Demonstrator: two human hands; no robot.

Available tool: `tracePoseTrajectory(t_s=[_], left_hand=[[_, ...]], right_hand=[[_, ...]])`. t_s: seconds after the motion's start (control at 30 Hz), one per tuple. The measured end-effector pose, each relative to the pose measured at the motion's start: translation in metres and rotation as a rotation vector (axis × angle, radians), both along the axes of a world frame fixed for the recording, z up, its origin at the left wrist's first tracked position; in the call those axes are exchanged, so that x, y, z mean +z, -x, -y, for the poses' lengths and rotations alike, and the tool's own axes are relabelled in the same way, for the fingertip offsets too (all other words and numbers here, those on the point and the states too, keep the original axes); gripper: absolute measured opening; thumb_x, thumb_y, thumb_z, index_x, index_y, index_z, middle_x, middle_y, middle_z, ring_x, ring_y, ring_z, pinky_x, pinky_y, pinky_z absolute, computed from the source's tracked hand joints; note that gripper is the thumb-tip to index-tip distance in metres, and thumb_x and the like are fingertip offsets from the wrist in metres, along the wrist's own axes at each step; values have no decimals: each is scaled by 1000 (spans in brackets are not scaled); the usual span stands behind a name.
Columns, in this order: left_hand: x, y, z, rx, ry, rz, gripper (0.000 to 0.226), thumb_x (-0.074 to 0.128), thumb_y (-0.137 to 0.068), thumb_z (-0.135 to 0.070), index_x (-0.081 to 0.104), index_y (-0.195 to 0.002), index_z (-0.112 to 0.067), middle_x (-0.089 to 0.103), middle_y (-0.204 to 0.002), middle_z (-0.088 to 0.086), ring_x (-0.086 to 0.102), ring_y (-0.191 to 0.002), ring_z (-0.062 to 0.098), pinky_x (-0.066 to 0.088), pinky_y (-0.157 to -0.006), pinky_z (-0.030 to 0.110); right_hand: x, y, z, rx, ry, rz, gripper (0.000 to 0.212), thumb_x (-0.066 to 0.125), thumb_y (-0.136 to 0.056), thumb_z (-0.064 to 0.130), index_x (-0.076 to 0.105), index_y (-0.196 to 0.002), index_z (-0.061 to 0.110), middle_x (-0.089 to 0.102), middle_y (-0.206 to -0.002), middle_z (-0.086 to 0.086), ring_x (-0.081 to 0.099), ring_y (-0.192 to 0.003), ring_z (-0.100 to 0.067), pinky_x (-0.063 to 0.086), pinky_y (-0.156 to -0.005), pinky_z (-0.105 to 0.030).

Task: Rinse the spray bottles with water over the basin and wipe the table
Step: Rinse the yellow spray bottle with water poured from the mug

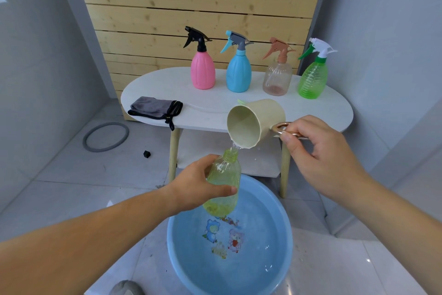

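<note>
Left grip (198,182) curls round an uncapped yellow-green bottle (224,175), held tilted above the blue basin (172,242) on the floor. Right grip (318,151) pinches the ring handle (278,128) of a beige cup (253,122), tipped so water runs into the bottle's neck. Behind, the white desk (334,108) carries a pink bottle (202,72), blue bottle (238,73), clear bottle (277,79), green bottle (312,79) and grey cloth (153,108).

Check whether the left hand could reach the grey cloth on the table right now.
Probably not yet: the left hand grips the uncapped yellow-green bottle over the blue basin. The way to the grey cloth looks unobstructed once it lets go.
</note>
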State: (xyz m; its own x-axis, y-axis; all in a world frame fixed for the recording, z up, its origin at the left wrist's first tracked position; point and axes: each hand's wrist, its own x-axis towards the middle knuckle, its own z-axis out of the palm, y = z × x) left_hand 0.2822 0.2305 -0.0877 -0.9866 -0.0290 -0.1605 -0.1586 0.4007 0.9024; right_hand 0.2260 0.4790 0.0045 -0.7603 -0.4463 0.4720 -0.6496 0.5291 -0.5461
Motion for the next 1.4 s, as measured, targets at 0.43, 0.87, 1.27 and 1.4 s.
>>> tracePoseTrajectory(t_s=[0.43, 0.87, 1.27, 1.4], left_hand=[[1, 0, -1, -2, -3, 2, 58, 92, -74, -28, 62, -123, -30, 74, -109, -9, 71, -100, 2, 61, -90, 28], [0, 0, -1, 0, -4, 13, 62, 92, -74, -29, 60, -127, -32, 73, -112, -12, 70, -101, -1, 58, -82, 17], [0, 0, 0, -5, 15, 15, 62, 92, -74, -30, 60, -127, -33, 73, -112, -12, 69, -101, -2, 58, -84, 19], [2, -1, 0, -8, 9, 4, 61, 92, -75, -29, 61, -128, -32, 74, -110, -13, 69, -98, -5, 55, -75, 11]], right_hand=[[-2, 0, 2, 9, 8, -49, 20, 53, -92, 27, 64, -84, 12, 58, -89, 1, 58, -95, -25, 46, -84, -38], [-4, -1, 2, 42, 7, -111, 19, 54, -91, 30, 65, -86, 15, 59, -97, 4, 57, -103, -21, 43, -89, -28], [-6, 1, 6, 105, -56, -323, 22, 55, -91, 23, 69, -85, 7, 62, -101, -4, 55, -103, -24, 39, -96, -22], [-9, 2, 7, 136, -98, -388, 21, 57, -92, 21, 69, -85, 5, 63, -102, -5, 55, -106, -25, 40, -98, -26]])
